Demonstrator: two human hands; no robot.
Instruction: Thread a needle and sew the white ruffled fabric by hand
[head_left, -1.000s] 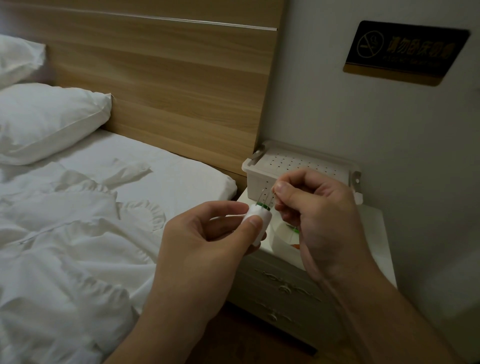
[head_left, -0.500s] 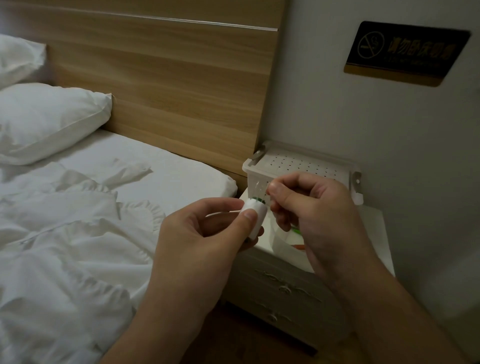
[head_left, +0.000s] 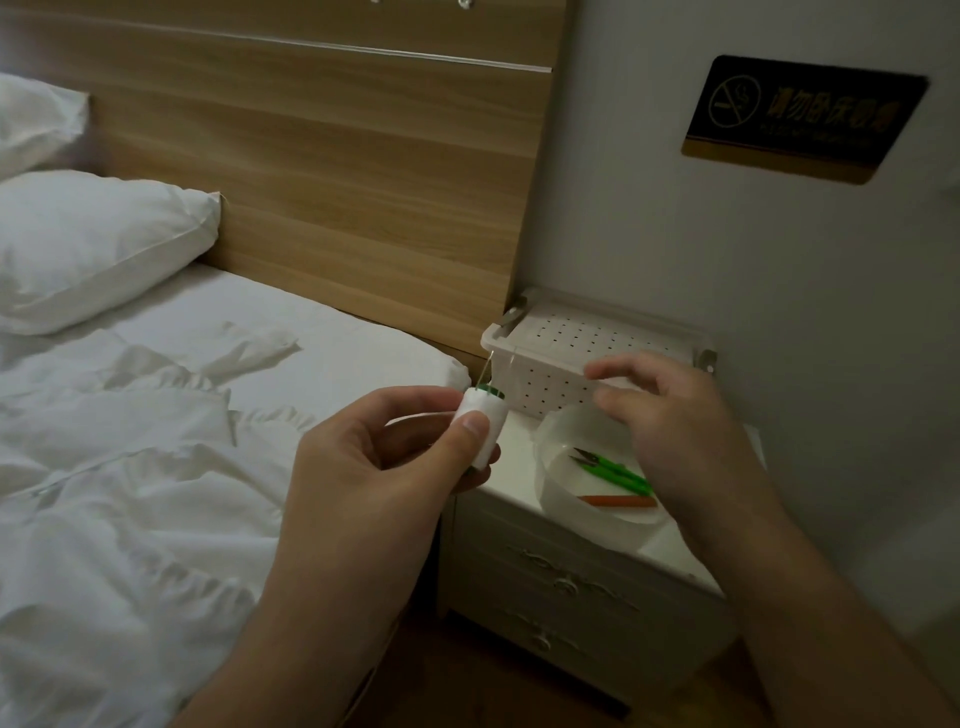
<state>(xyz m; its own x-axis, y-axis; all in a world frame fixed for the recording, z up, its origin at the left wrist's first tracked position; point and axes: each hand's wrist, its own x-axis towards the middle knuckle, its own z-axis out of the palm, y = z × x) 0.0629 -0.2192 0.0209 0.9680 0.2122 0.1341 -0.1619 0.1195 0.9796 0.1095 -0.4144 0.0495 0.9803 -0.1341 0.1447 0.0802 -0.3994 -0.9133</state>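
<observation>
My left hand (head_left: 374, 467) grips a white thread spool (head_left: 483, 423) with a green top between thumb and fingers. A thin needle (head_left: 487, 366) sticks up from the spool's top. My right hand (head_left: 670, 426) hovers to the right of the spool, above the nightstand, blurred by motion. Its thumb and forefinger are slightly apart, and I see nothing between them. The white ruffled fabric (head_left: 156, 457) lies crumpled on the bed at the left, below and beside my left hand.
A white nightstand (head_left: 571, 587) carries a perforated white box (head_left: 545, 353) against the wall. In front of it, a round clear container (head_left: 550, 499) holds green thread snips (head_left: 615, 470) and an orange tool (head_left: 618, 501). Wooden headboard (head_left: 337, 156) and pillow (head_left: 93, 244) are behind.
My right hand was pinching at the spool's top and has since let go, moving right and away from it. The needle now stands bare on the spool. My left hand stays put.
</observation>
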